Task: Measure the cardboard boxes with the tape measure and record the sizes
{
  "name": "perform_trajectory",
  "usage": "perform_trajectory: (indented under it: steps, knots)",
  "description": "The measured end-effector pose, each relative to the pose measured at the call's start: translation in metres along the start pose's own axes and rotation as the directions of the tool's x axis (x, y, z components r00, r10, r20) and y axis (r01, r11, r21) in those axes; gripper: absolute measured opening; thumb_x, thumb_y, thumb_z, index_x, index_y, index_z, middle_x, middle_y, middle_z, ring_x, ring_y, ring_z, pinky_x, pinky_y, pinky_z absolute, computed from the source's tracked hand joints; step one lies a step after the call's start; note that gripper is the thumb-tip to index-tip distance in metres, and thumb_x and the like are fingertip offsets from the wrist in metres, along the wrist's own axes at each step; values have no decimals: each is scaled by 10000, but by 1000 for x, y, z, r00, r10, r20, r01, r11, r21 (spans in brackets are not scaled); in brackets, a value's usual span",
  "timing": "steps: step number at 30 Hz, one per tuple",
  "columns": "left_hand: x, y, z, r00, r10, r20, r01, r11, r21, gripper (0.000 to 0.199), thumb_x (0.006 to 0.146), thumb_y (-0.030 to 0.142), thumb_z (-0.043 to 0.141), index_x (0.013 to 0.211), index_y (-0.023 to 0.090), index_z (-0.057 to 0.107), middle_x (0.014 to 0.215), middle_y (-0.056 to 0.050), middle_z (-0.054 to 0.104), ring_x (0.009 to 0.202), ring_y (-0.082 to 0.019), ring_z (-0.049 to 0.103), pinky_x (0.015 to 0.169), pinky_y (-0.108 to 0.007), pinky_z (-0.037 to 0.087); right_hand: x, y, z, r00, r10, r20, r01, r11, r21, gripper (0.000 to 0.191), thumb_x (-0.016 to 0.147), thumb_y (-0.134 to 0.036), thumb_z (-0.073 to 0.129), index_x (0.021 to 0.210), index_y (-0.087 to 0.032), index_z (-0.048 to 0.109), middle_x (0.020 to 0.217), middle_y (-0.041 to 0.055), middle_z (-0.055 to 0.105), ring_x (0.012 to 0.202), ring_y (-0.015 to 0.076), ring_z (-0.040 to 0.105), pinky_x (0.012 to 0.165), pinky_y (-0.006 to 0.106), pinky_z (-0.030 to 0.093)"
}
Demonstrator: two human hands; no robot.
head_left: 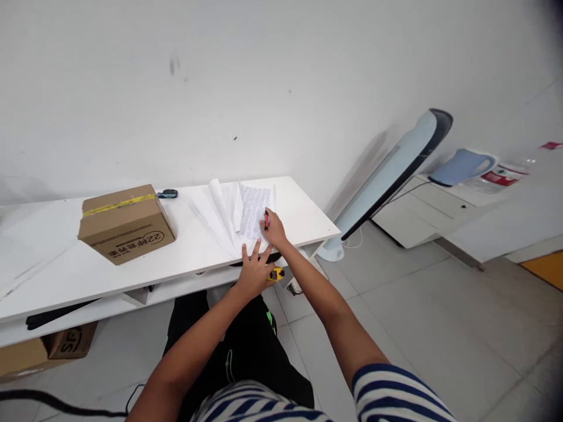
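My right hand (275, 230) is closed around a slim red and black pen-like tool (266, 220), held upright over a sheet of paper (255, 206) with grey print or writing. My left hand (254, 274) lies at the table's front edge, its fingers spread onto the lower border of the paper. Beside its thumb, out past the edge, a yellow and black tape measure (277, 274) appears to be held against the palm. Loose white sheets (222, 208), creased and fanned, lie under and left of the printed one. The tool's tip is too small to make out.
A brown cardboard box (127, 225) with yellow tape stands left on the white table (197, 266). A small dark object (168, 193) lies behind it. Right of the table, a tall pale-blue panel (396, 170) leans; beyond are a blue jug (461, 167) and bottle (505, 174).
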State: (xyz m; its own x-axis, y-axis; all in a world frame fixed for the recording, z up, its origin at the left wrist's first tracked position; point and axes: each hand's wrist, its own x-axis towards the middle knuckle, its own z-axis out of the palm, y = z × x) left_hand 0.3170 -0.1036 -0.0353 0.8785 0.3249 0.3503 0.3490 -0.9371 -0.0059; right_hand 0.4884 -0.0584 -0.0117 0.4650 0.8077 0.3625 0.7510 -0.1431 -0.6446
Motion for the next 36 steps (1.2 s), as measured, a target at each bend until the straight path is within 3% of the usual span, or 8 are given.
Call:
perform_trajectory:
  steps: [5,17,22,27,30,32,35,36]
  knots:
    - [-33,-5,-13,991,44,-122,-49,998,-35,310,825,502,648,1028,275,706,1554,-52,407,1436,-367,322,1121,-748,14,22,-18,1,972,-56,229,148,900,-409,447,882,-188,481,1321,-217,562,1299,126,632,1188,339,542,948,474,418]
    - [-87,-40,-79,774,-298,-559,228,954,-193,279,766,422,754,956,234,674,1349,-123,614,1357,-339,446,1158,-625,213,-13,-54,8,843,-278,461,449,835,-318,424,931,-309,500,1341,-224,569,1203,98,697,1094,254,636,889,330,451]
    - [-115,-58,-101,550,-444,-708,273,896,-351,283,752,304,774,976,212,627,1323,-143,611,1321,-320,491,1081,-572,384,2,-59,7,927,-274,256,346,887,-305,428,989,-279,361,1362,-195,554,1304,102,649,1143,249,618,976,372,433]
    - [-139,-60,-122,191,-720,-667,300,690,-658,311,808,368,712,1063,198,663,1293,-114,618,1162,-258,594,988,-427,491,25,-68,17,966,-169,195,222,930,-294,534,885,-57,340,1394,-109,493,1472,201,468,1321,324,482,1064,539,350]
    - [-145,-63,-130,50,-786,-617,205,612,-764,488,800,454,707,1211,200,636,1265,-108,625,1088,-244,616,944,-385,512,14,-101,21,948,-271,169,268,963,39,440,931,-163,378,1346,-141,521,1497,197,427,1361,314,434,1105,559,313]
    - [-142,-70,-136,47,-781,-623,149,622,-769,547,791,515,699,1234,204,626,1260,-112,622,1089,-254,615,953,-397,508,-7,-134,20,901,-377,216,254,861,441,430,964,-369,430,1357,-203,489,1411,164,517,1273,274,521,1049,503,415]
    - [-131,-88,-149,153,-727,-669,193,686,-701,576,789,646,634,1175,220,654,1364,-127,558,1217,-300,546,1049,-461,441,-47,-193,21,647,-637,419,-7,545,839,679,873,-655,514,1427,-289,372,1320,112,579,1117,243,621,906,439,531]
    - [-127,-95,-155,198,-699,-687,246,714,-656,607,784,702,592,1150,224,667,1439,-130,496,1295,-323,483,1097,-487,389,-58,-213,25,622,-666,411,-70,475,877,747,816,-704,562,1417,-300,376,1326,101,568,1105,239,623,868,410,549]
